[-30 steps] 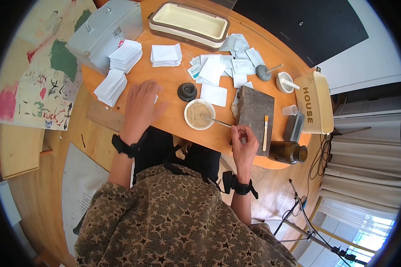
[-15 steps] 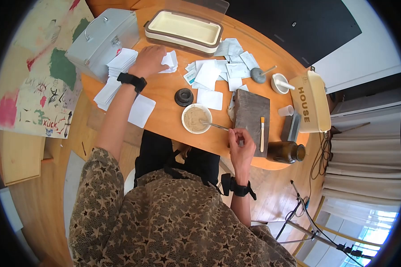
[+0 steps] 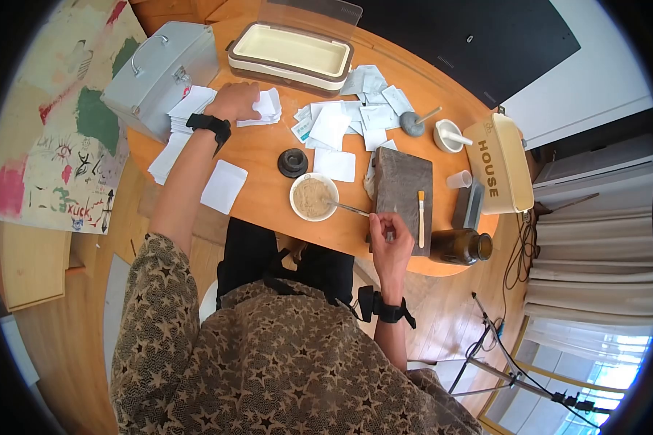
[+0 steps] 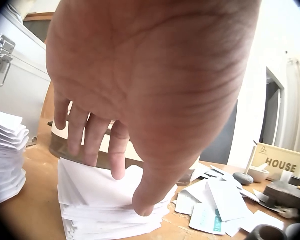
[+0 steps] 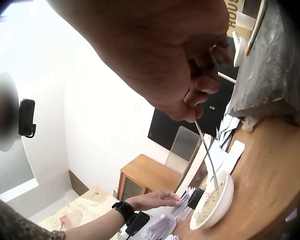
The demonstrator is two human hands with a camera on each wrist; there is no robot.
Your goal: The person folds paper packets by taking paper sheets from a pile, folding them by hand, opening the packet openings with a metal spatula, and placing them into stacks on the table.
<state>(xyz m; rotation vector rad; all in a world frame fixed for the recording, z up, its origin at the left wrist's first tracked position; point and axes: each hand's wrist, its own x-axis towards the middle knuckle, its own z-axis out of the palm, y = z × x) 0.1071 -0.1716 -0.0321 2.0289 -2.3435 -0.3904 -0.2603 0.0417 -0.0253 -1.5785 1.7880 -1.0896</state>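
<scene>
My left hand (image 3: 233, 101) rests over a stack of white paper packets (image 3: 268, 107) near the back left. In the left wrist view the thumb and fingers hang over the stack (image 4: 105, 215), the thumb at its near edge. My right hand (image 3: 390, 246) pinches the end of a thin metal spoon (image 3: 352, 209) between thumb and fingertips. The spoon's other end sits in a white bowl of beige powder (image 3: 312, 197). A loose white sheet (image 3: 225, 186) lies at the table's front left edge.
A grey metal case (image 3: 159, 76) and more packet stacks (image 3: 168, 158) stand left. A cream tray (image 3: 294, 51) is behind. Dark round piece (image 3: 293, 163), scattered packets (image 3: 330, 127), dark slab (image 3: 405, 185) with brush (image 3: 421, 217), mortar (image 3: 448, 138) and brown bottle (image 3: 461, 247) spread rightward.
My left hand has moved from the table's front left back to the packet stack, and the white sheet now lies at the front edge. The right hand still pinches the spoon.
</scene>
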